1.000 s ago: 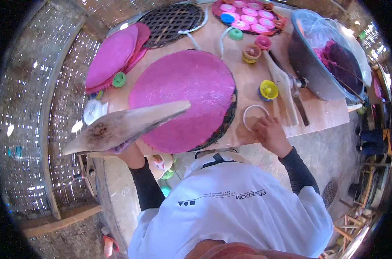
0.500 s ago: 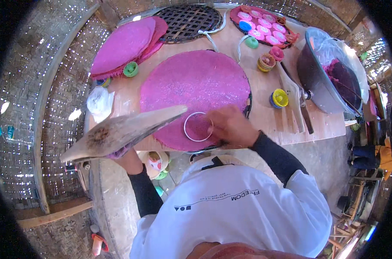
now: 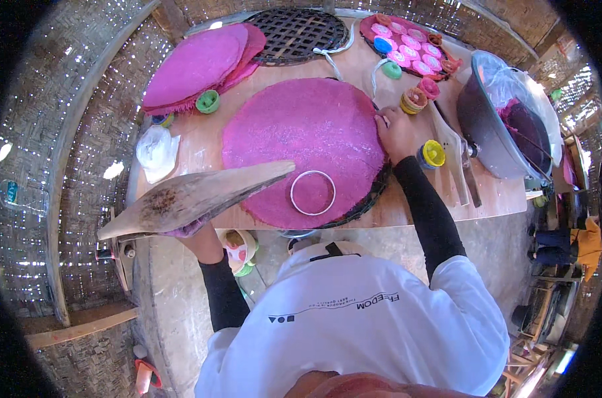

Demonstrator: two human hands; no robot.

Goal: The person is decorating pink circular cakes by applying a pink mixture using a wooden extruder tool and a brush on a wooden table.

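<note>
In my left hand (image 3: 204, 243) is a long boat-shaped piece of wood (image 3: 201, 192), pale with a dark scorched patch, its tip over the near part of a round pink sheet (image 3: 301, 126). That sheet rests on a dark woven tray (image 3: 374, 199), whose rim shows at the lower right. My right hand (image 3: 397, 136) is at the right far edge of the sheet, fingers bent around the tray rim. Exactly how much of the rim they grip is partly hidden. A thin white ring (image 3: 313, 193) lies on the sheet near me, untouched.
Pink round sheets (image 3: 191, 69) are stacked far left, beside an open-weave dark tray (image 3: 301, 33). Right of my hand stand small yellow cups (image 3: 433, 153), wooden blades (image 3: 452, 142) and a large grey basin (image 3: 476, 119). A white plastic bag (image 3: 157, 154) lies left.
My right hand has left the white ring and moved up and right to the tray's edge. The ring stays on the sheet. My left hand still holds the wooden piece in nearly the same place.
</note>
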